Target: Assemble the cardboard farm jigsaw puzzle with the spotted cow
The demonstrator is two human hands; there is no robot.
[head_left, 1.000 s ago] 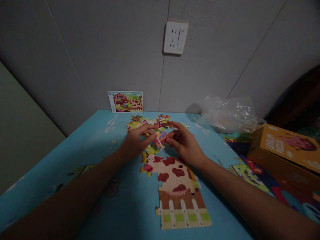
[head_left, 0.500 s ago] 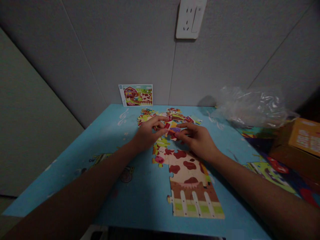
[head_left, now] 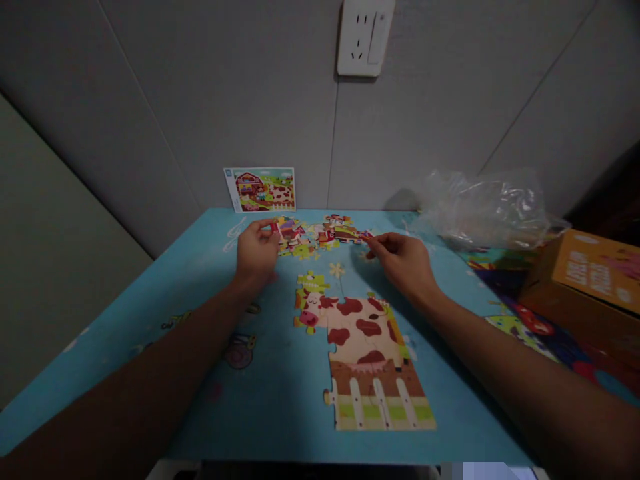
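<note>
The left hand pinches one jigsaw piece with its fingers closed narrowly, and the right hand grips a second piece likewise. Both pieces seem light, stiff card, best held by the edges. Far on the blue surface lie loose pieces, too many to count; nearer lies one joined cow section.

This looks like a small room in a home, with grey panelled walls and a wall socket. A children's jigsaw puzzle lies on a blue, cartoon-printed tabletop, with a cardboard box and a plastic bag nearby.
</note>
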